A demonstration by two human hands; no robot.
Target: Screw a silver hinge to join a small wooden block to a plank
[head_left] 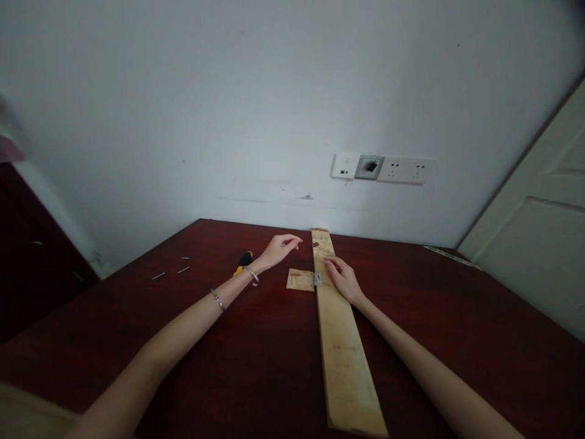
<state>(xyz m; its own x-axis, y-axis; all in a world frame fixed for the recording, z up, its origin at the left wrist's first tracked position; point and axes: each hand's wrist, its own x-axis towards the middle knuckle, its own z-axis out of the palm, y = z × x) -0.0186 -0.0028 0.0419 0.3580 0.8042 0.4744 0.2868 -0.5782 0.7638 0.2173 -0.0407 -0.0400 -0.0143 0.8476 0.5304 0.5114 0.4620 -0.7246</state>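
A long pale wooden plank (345, 341) runs away from me across the dark red table. A metal hinge (317, 278) lies at its left edge, joining it to a small wooden piece (300, 280) on the left. My left hand (280, 249) hovers beyond that piece, left of the plank, thumb and fingertips pinched together; whatever is between them is too small to make out. Over the plank, right of the hinge, is my right hand (343, 279), its side against the board and its fingers bent together in a pinch. Its fingertips hide anything they hold.
A yellow and black screwdriver handle (244, 262) lies behind my left wrist. Several small metal pieces, such as a thin rod (159, 275), are on the table's left side. The white wall with sockets (406, 170) borders the far edge. A pale door (543, 213) stands at right.
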